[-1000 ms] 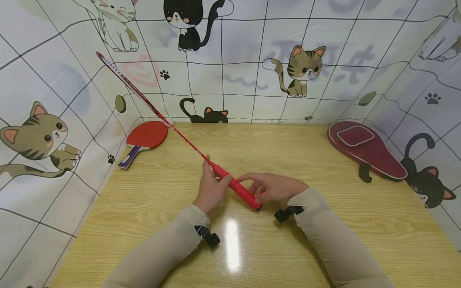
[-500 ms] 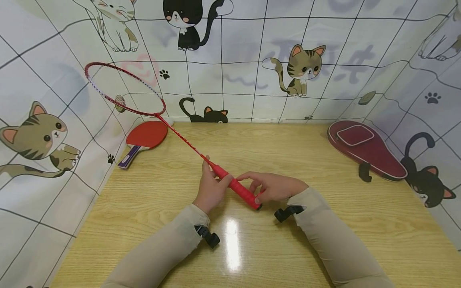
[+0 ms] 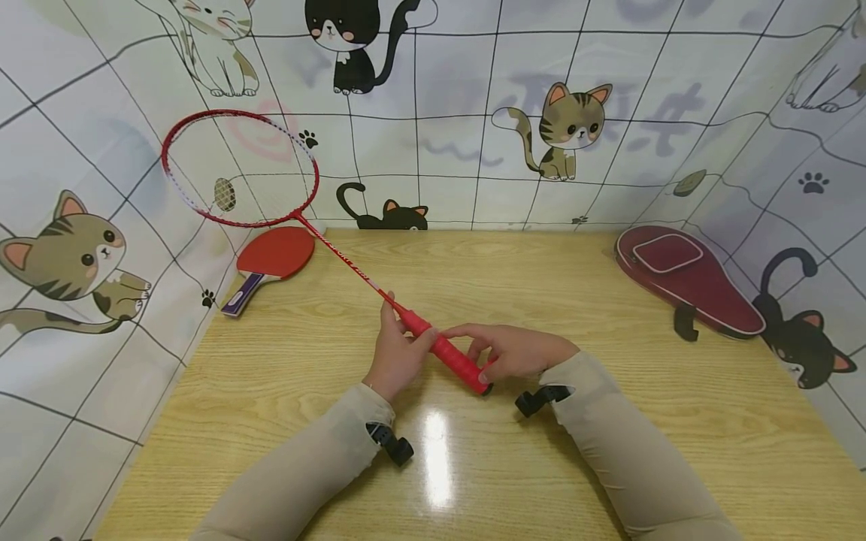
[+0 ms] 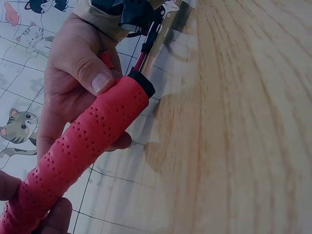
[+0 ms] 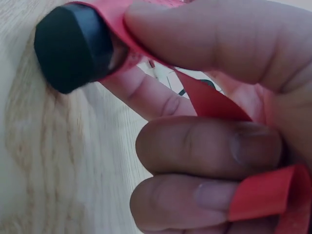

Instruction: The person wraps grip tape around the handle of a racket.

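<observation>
A red badminton racket (image 3: 346,261) slants across the head view, its oval head up at the left. My left hand (image 3: 395,357) holds the upper part of its red handle, thumb on top. Perforated red grip tape (image 4: 85,131) covers the handle in the left wrist view. At the black butt cap (image 5: 68,48), my right hand (image 3: 517,352) presses its thumb on the tape and reaches a finger under the handle. The tape's loose tail (image 5: 263,195) runs between its curled fingers.
A red table tennis bat (image 3: 279,254) lies at the table's back left, under the racket head's end. At the back right lies a dark red bat case (image 3: 676,282). Cat-patterned cloth (image 3: 460,150) walls the wooden table (image 3: 575,466) behind and at both sides.
The racket has turned about its long axis. Its head was edge-on a second ago and now shows its oval face. Both hands have stayed in nearly the same place.
</observation>
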`<state>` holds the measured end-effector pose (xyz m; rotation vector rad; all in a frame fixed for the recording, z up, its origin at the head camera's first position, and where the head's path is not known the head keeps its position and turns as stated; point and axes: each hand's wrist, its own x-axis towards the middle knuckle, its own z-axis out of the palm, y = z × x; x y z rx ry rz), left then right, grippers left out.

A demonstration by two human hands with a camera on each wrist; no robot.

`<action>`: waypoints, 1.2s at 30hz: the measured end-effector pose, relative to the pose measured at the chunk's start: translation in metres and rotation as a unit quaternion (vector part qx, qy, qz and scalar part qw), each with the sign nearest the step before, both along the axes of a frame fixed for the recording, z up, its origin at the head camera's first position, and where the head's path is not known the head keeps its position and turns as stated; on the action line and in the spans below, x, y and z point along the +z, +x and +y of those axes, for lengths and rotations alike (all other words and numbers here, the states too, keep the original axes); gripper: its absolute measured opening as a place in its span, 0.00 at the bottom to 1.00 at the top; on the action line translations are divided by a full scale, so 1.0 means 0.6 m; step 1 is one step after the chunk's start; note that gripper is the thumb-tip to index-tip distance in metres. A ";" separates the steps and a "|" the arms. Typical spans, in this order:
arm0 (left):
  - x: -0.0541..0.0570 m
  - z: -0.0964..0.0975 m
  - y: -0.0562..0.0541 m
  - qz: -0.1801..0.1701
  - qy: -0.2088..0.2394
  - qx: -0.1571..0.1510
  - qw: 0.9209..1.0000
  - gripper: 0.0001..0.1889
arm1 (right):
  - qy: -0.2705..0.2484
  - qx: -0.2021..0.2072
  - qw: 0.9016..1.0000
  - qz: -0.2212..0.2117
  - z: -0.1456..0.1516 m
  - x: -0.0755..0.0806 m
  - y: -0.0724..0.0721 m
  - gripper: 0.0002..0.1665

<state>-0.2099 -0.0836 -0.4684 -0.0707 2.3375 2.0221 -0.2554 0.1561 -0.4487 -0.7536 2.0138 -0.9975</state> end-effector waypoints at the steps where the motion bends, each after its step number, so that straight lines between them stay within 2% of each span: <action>1: 0.000 0.000 0.000 0.002 0.002 0.001 1.000 0.54 | 0.000 0.001 1.000 0.000 0.000 0.000 0.000 0.52; 8: -0.001 0.001 -0.001 0.006 0.013 0.009 1.000 0.53 | -0.007 0.011 1.000 0.004 0.001 -0.002 -0.002 0.52; 15: -0.004 -0.001 -0.002 0.005 0.003 0.010 1.000 0.54 | -0.005 0.011 1.000 0.003 0.000 0.000 -0.002 0.51; 24: -0.003 0.001 -0.003 0.009 0.028 0.009 1.000 0.53 | -0.016 0.022 1.000 -0.005 0.003 0.000 -0.005 0.49; 31: -0.002 0.003 -0.004 0.001 0.055 0.018 0.998 0.51 | -0.007 0.008 1.000 0.001 0.000 -0.004 -0.004 0.49; 36: 0.001 0.003 -0.002 0.001 0.055 0.017 0.998 0.50 | 0.005 -0.001 1.000 0.011 0.002 -0.005 -0.004 0.46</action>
